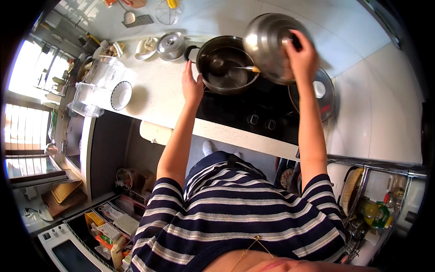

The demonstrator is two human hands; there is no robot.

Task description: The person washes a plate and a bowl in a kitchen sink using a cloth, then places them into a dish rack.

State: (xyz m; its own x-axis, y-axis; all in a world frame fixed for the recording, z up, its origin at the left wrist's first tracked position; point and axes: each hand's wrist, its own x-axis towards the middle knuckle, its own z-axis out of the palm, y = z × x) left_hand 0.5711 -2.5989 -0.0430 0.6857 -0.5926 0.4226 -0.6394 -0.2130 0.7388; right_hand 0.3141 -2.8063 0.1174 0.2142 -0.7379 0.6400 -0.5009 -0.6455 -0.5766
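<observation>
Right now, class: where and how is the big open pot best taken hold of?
Probably by its black handle, from the left: it juts out from the pot's side, just beyond the left hand. The raised lid hides any handle opposite.

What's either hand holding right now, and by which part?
The right hand holds the metal lid by its top knob. The left hand, open beside the large pot, grips nothing.
</observation>
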